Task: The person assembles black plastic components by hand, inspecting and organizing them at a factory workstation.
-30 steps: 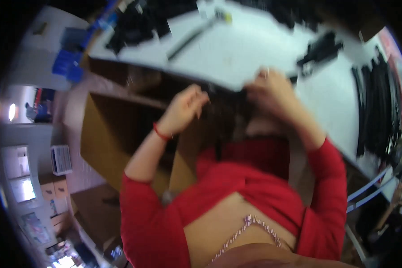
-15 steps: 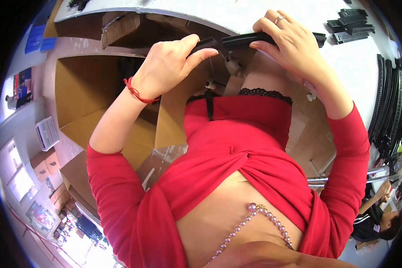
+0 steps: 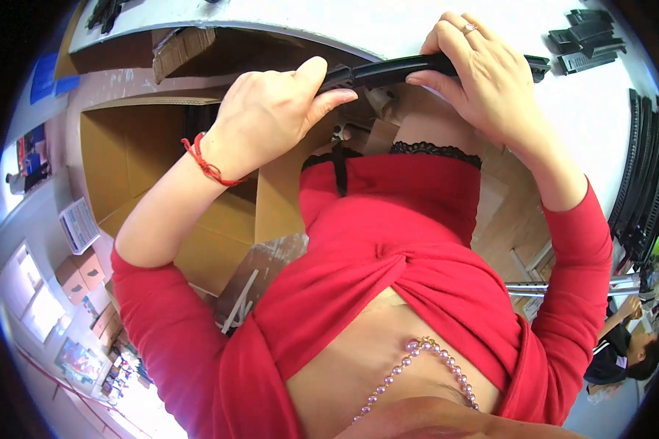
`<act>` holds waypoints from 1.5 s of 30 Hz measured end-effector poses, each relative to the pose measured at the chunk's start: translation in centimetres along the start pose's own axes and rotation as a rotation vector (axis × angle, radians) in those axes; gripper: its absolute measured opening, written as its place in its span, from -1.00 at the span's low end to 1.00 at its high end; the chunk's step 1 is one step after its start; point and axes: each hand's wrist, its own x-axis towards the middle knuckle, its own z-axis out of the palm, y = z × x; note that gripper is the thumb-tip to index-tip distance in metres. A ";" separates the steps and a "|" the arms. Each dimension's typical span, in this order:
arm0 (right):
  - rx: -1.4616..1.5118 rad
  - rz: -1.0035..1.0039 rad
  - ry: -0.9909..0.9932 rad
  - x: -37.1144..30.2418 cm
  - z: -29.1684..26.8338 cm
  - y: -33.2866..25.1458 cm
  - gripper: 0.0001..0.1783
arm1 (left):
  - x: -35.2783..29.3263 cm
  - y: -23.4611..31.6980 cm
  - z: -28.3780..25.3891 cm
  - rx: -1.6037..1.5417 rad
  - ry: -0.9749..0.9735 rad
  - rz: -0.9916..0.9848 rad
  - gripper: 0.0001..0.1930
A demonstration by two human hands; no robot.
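Observation:
My left hand (image 3: 267, 106) is closed on a short black plastic piece (image 3: 335, 78), most of it hidden in the palm. My right hand (image 3: 483, 80) is wrapped round a longer black plastic strip (image 3: 388, 71), its thumb along the near side. One end of this strip pokes out to the right past the fingers. The two black parts meet end to end between my hands; I cannot tell whether they are joined. Both hands are held up over the near edge of the white table (image 3: 307, 16).
An open cardboard box (image 3: 128, 157) stands below my left forearm. Short black plastic pieces (image 3: 587, 42) lie piled on the table at the far right. Several long ribbed black strips (image 3: 643, 172) lie along the right side. Another person (image 3: 616, 355) sits at the lower right.
The gap between the two black parts has closed, and their ends now touch in a nearly straight line. My left elbow has swung outward to the left.

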 end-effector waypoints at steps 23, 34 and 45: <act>-0.006 -0.029 0.112 -0.4 0.0 0.5 -0.61 | 0.9 -0.5 1.4 -0.065 -0.198 -0.002 -0.66; -0.388 0.341 0.367 -4.7 -7.2 5.0 -0.83 | -1.9 -0.3 -4.7 -0.149 0.706 -0.146 -0.43; -1.172 1.455 0.066 -25.8 -24.2 25.2 -0.70 | -6.8 -0.1 0.7 -0.417 0.612 -0.594 -0.63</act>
